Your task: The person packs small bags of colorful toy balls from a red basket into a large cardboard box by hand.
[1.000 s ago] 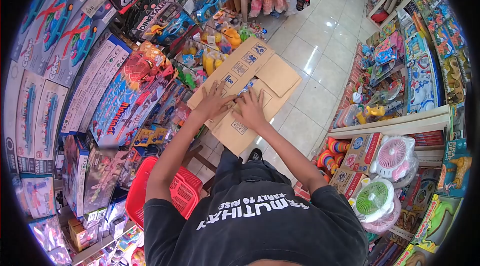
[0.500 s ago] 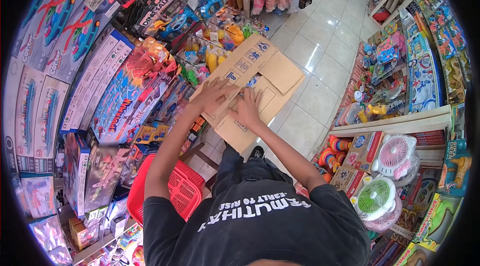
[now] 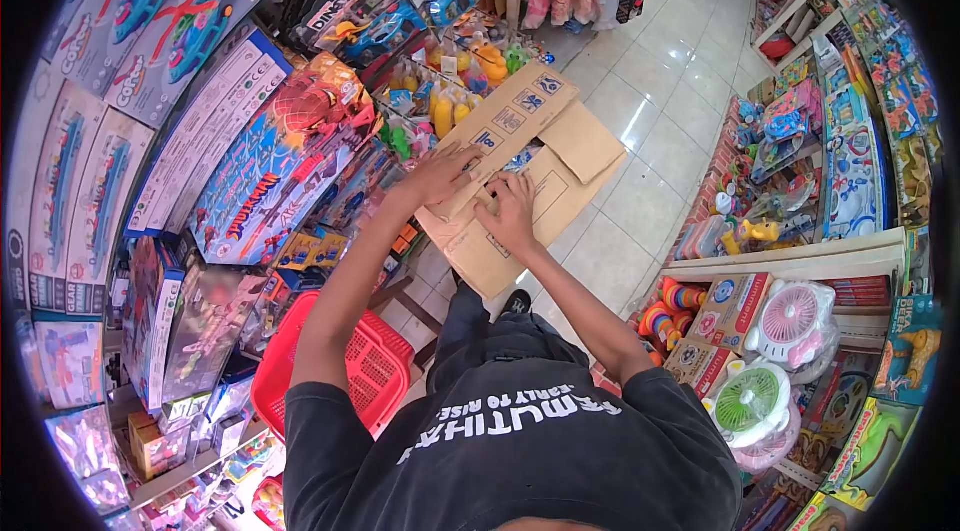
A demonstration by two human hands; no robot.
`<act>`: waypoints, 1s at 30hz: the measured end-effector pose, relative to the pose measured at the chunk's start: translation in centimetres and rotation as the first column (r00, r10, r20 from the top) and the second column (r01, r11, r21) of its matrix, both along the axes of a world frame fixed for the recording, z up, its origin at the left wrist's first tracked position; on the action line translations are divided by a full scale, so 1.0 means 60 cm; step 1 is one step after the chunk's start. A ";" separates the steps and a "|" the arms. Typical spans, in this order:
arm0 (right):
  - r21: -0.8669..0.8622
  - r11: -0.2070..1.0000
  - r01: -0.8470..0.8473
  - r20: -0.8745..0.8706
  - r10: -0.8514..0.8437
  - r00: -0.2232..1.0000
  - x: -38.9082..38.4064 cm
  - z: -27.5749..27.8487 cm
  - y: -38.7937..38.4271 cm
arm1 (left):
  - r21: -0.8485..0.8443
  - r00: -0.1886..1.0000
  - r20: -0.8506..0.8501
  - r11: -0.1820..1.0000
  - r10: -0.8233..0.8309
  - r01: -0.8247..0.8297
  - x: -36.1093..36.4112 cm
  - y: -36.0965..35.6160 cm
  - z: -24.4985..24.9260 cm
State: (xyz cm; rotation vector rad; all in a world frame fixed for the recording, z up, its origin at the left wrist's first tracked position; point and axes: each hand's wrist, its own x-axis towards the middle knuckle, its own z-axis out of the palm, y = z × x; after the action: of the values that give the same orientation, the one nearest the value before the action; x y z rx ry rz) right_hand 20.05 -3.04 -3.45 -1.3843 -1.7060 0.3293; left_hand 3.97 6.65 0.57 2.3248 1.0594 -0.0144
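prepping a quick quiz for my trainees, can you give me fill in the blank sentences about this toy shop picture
1. The left hand and the right hand both rest on the flaps of a brown box made of ____.
2. The plastic basket by the person's left side is ____.
3. On the shelf at right, beside the pink fan, the second fan has a ____ grille.
Missing words: cardboard; red; green.
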 end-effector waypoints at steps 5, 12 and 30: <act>-0.073 0.997 0.024 0.115 -0.015 0.993 -0.001 -0.010 0.009 | 0.081 0.985 -0.079 0.984 -0.154 0.160 0.001 0.023 -0.013; -0.065 0.996 0.057 -0.044 -0.060 0.997 -0.011 -0.008 0.002 | 0.103 0.977 -0.115 0.976 -0.178 0.190 -0.003 0.031 -0.005; -0.237 0.971 -0.024 -0.061 0.010 0.998 -0.010 0.036 -0.003 | -0.102 0.978 -0.007 0.974 -0.206 0.205 0.003 0.076 -0.015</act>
State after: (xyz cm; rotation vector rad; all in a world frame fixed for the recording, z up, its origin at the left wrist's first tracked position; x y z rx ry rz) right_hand 19.44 -3.21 -1.30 -1.5165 -1.6714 0.5954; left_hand 4.12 11.20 -0.31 2.3359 0.8029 -0.1651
